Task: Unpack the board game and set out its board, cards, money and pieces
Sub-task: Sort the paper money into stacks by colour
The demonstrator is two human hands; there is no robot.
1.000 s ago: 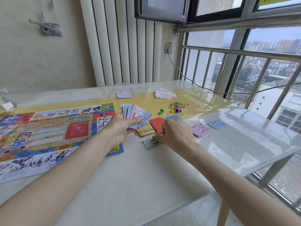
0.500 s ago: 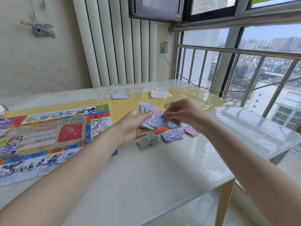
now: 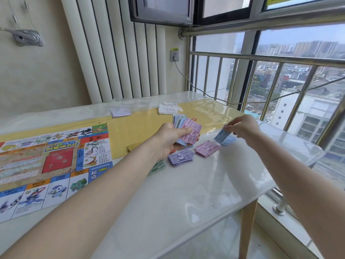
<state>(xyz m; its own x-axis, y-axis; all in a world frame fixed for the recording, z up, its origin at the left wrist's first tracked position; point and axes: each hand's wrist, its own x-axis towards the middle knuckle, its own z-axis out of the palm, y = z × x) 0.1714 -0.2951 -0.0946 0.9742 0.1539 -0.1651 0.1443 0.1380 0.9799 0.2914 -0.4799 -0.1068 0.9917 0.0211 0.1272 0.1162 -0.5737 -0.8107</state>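
Head view looks down on a glossy white table (image 3: 186, 199) by a railed window. Taking the fanned wad of play money (image 3: 183, 130) as the landmark, the game board (image 3: 56, 159) lies flat well to its left, its printed squares face up and its near corner close to the left forearm. Behind and left of the wad, near the wall, sits a small stack of pale cards (image 3: 120, 112); a crumpled white bag (image 3: 169, 107) rests just behind the wad. The left hand (image 3: 169, 139) holds the wad itself above the table, fingers curled under it and thumb pressed across the pink top note. Below and slightly left of the wad, a green pile of notes (image 3: 158, 166) peeks out from under the left wrist. Just below the wad lies a purple pile (image 3: 180, 157), and to the lower right a pink pile (image 3: 206, 148), both flat on the table. Right of the wad, the right hand (image 3: 242, 127) pinches a blue note (image 3: 221, 135) between thumb and fingertips, directly over a small blue pile (image 3: 228, 141) beside the pink one.
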